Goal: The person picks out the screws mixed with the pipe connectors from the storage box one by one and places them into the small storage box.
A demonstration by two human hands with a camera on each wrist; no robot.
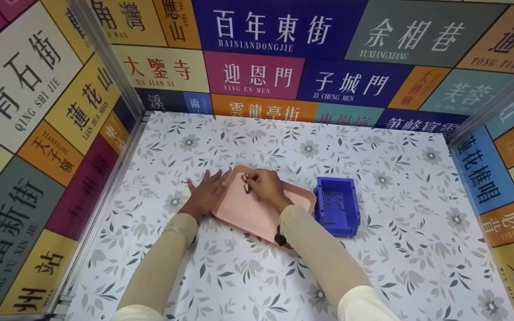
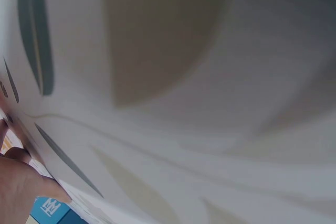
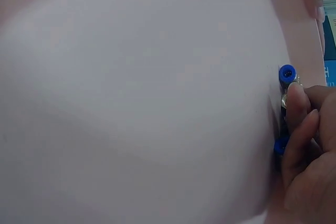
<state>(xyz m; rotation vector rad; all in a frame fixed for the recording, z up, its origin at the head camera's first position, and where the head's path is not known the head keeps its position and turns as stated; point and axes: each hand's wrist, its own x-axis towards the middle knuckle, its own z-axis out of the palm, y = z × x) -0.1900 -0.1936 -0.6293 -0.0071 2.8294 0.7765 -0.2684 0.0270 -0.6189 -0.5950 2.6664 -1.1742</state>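
A pink tray point(image 1: 243, 214) lies slanted on the table. Over its far left part, my right hand point(image 1: 266, 185) pinches small brass push-in fittings with blue collars point(image 1: 246, 189). The right wrist view has two blue collars, one fitting point(image 3: 287, 73) upper and one fitting point(image 3: 281, 145) lower, beside the thumb and fingers; whether both are gripped I cannot tell. My left hand point(image 1: 205, 191) rests with fingers spread at the tray's left edge. Mostly tablecloth fills the left wrist view, with part of the left hand point(image 2: 21, 187) at the lower left.
Right of the tray stands a blue plastic bin point(image 1: 350, 214) with several metal screws point(image 1: 335, 198) inside. A white tablecloth point(image 1: 408, 249) with grey leaves and flowers covers the table. Panels with coloured street-sign prints point(image 1: 257, 76) enclose the back and both sides.
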